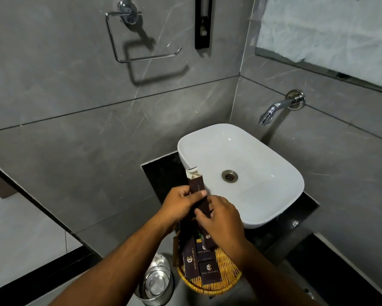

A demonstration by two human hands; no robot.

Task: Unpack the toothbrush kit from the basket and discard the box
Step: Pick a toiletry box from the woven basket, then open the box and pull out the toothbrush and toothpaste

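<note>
A long dark brown toothbrush kit box is held upright over the counter, its top flap open and pale inside. My left hand grips the box around its middle, thumb across the front. My right hand holds the box's lower end. Below both hands sits a round woven wicker basket holding several more dark brown amenity boxes with gold logos. The contents of the open box are hidden.
A white basin stands on the black counter right of the hands, under a chrome wall tap. A shiny steel bin stands on the floor below left of the basket. Grey tiled walls surround the corner.
</note>
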